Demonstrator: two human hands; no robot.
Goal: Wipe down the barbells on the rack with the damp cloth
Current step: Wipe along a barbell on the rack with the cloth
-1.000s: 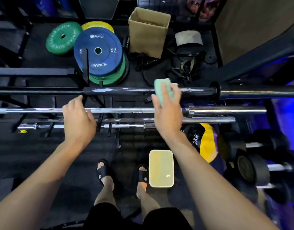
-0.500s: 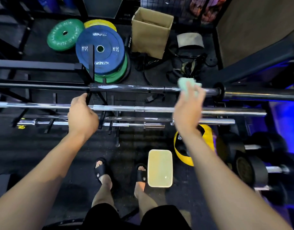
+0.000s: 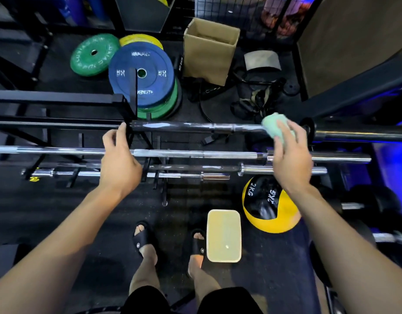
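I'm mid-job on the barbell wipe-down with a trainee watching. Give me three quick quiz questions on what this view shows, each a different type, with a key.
1. True or false: the green cloth is pressed on the top black barbell.
2. Multiple choice: what does the left hand rest on? A) the blue plate B) the silver barbell below the top bar C) the cardboard box
3. Fill in: the pale rectangular tub sits on the floor beside the person's ____ foot.

Key:
1. True; the right hand holds it near the bar's right collar.
2. B
3. Right
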